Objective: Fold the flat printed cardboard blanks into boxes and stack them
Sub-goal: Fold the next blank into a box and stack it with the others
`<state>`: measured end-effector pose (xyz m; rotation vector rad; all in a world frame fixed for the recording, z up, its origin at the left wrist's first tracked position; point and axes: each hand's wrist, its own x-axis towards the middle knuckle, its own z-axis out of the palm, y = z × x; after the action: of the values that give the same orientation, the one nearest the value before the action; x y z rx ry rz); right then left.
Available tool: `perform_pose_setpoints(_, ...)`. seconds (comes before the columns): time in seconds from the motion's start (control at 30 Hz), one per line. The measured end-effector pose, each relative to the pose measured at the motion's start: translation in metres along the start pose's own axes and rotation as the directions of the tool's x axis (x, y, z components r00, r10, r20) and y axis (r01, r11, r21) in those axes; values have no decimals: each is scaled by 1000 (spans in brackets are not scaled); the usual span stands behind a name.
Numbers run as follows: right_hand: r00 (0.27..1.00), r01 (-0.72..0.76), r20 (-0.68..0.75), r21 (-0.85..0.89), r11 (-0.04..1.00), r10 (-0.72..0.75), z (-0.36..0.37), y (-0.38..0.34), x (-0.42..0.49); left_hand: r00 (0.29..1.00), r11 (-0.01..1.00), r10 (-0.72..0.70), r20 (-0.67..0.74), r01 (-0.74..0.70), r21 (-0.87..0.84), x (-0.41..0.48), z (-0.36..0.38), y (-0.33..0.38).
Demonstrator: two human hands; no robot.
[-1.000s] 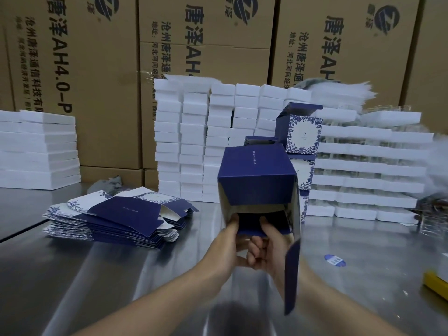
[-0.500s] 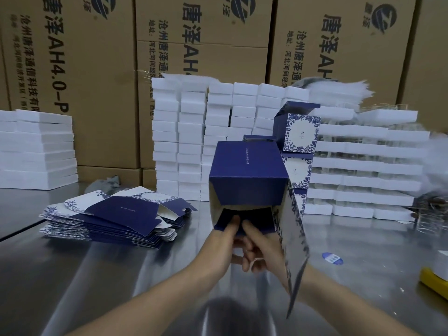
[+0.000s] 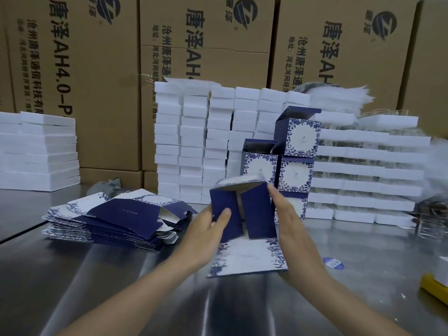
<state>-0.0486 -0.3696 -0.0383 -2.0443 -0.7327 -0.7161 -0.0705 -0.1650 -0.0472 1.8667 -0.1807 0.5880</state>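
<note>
Centre of frame: half-folded box (image 3: 244, 214), two navy flaps facing camera, printed panel hanging below | left hand (image 3: 208, 229) gripping left flap, thumb on front | right hand (image 3: 293, 229) laid along right side, fingers seemingly straight, blurred | flat blanks (image 3: 116, 219) piled centre-left on table (image 3: 97, 275) | finished boxes (image 3: 295, 151) stacked just behind.

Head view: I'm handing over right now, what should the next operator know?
Left hand grips the half-folded box, thumb on one of its navy end flaps. Right hand lies flat along the box's right side, fingers straight.
Flat blanks are piled on the steel table, left. Finished boxes are stacked behind the held one.
Done: both navy end flaps folded in.
Left: close the floral flap hanging below, add this box to the stack, then fold the remaining blanks.
</note>
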Motion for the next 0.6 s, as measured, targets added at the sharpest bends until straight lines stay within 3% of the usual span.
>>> perform_pose_setpoints(0.03, 999, -13, 49, 60, 998, 10, 0, 1, 0, 999, 999, 16, 46, -14, -46, -2, 2, 0)
perform_pose_setpoints(0.1, 993, -38, 115, 20, 999, 36, 1, 4, 0, 996, 998, 36, 77, -32, -57, -5, 2, 4)
perform_pose_setpoints(0.17, 994, 32, 105, -207, 978, -10, 4, 8, -8, 997, 993, 43, 60, -36, -116, -4, -1, 11)
perform_pose_setpoints(0.27, 987, 151, -57, 19, 988, -149, 2, 11, -9, 989, 961, 145, -25, -147, -235, -2, -5, 18)
perform_pose_setpoints(0.37, 977, 125, -190, 149, 981, -95, -3, 1, -3, 935, 936, 332, -123, -343, -76, -6, -8, 22)
perform_pose_setpoints(0.47, 976, 164, -171, 175, 971, -134, -4, -2, -6, 910, 912, 408, -73, -411, -19, -9, -4, 15)
perform_pose_setpoints(0.6, 997, 62, -66, 309, 949, -43, -1, 0, -7, 952, 951, 308, 5, -307, -45, -13, 4, 11)
